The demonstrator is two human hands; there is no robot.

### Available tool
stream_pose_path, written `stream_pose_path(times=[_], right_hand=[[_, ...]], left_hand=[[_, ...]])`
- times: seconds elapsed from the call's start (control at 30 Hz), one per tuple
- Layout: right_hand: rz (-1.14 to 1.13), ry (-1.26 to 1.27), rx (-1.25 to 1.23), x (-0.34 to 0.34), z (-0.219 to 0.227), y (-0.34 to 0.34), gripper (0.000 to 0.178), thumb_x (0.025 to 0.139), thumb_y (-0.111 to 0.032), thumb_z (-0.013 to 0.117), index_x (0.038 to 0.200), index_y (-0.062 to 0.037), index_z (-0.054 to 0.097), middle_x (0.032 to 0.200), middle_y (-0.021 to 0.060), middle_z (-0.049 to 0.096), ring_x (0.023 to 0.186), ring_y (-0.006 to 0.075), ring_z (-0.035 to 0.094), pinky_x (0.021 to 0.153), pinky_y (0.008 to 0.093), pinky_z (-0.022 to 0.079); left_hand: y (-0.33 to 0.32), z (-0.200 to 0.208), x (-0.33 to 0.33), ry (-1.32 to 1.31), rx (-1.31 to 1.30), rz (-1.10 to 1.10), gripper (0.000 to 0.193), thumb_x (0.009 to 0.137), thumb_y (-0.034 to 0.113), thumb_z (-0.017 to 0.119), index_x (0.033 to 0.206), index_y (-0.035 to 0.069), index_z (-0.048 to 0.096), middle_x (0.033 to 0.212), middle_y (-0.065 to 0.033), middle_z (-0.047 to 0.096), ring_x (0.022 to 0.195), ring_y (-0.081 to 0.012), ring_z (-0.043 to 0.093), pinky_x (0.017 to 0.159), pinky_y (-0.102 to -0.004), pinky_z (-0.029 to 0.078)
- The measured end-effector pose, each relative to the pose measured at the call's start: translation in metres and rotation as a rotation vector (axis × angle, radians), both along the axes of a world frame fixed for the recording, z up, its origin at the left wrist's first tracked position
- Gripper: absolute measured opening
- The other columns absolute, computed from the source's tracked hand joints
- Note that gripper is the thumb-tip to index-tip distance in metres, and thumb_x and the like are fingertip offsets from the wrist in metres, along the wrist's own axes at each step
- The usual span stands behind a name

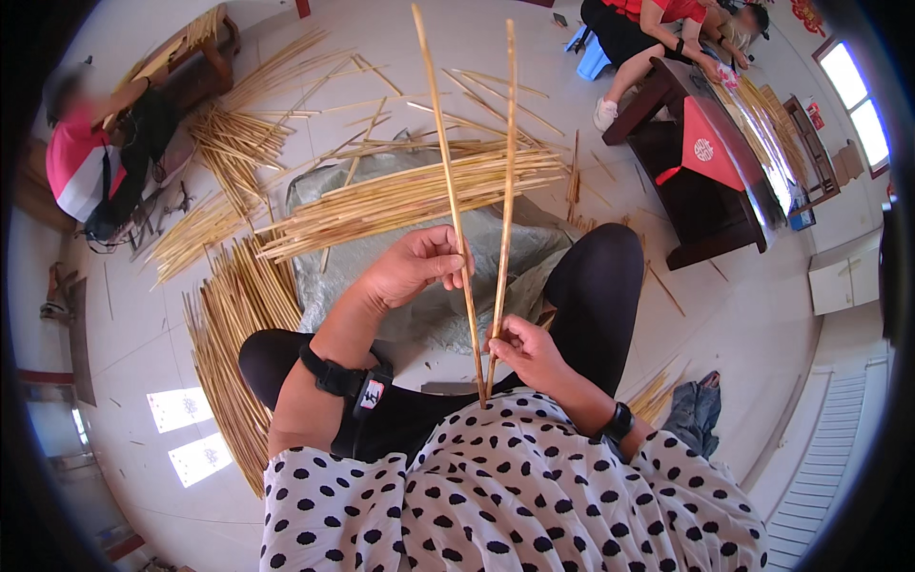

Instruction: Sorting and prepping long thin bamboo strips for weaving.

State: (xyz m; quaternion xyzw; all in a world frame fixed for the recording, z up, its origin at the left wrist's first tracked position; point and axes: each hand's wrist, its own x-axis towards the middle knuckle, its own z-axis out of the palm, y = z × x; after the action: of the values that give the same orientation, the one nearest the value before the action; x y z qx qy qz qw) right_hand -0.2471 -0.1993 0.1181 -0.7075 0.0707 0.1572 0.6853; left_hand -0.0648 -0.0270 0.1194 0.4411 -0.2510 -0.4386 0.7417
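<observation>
My left hand (419,265) pinches a long, thin yellow-brown stalk (441,124) around its lower middle. Closer to my body, my right hand (529,351) grips a second stalk (508,124) near its lower end. Both stalks stand roughly upright before me; their bottom ends meet at my lap and their tops spread apart. Beyond my hands, a thick bundle of similar stalks (400,200) lies crosswise on a grey-green plastic sheet (381,296) over something I cannot make out.
Another heap of stalks (233,334) lies at my left, with loose ones scattered across the tiled floor (143,315). A person in pink (81,162) sits at far left. At far right, people work by a dark wooden table (705,181). Blue-grey cloth (693,415) lies at right.
</observation>
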Motion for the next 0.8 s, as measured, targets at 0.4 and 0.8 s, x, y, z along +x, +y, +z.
stream_pose_path(times=[0.4,0.8], right_hand=[[0.102,0.016,0.033,0.0,0.0,0.004,0.012,0.093,-0.008,0.049,0.1,0.0009,0.051,0.086,0.0046,0.062,0.079,0.0083,0.057,0.073,0.025,0.047],[0.05,0.047,0.055,-0.002,0.001,0.003,0.012,0.093,-0.009,0.049,0.1,0.0005,0.052,0.087,0.0042,0.06,0.08,0.0078,0.056,0.073,0.0243,0.046]], left_hand=[[-0.011,-0.003,-0.011,-0.044,0.06,0.123,0.013,0.084,0.009,0.063,0.091,0.004,0.053,0.083,-0.0053,0.062,0.068,-0.0093,0.056,0.062,-0.0225,0.047],[-0.012,-0.006,-0.018,0.009,0.173,-0.056,0.035,0.087,0.021,0.061,0.114,0.0,0.058,0.084,-0.0013,0.062,0.068,-0.0078,0.056,0.061,-0.0211,0.045]])
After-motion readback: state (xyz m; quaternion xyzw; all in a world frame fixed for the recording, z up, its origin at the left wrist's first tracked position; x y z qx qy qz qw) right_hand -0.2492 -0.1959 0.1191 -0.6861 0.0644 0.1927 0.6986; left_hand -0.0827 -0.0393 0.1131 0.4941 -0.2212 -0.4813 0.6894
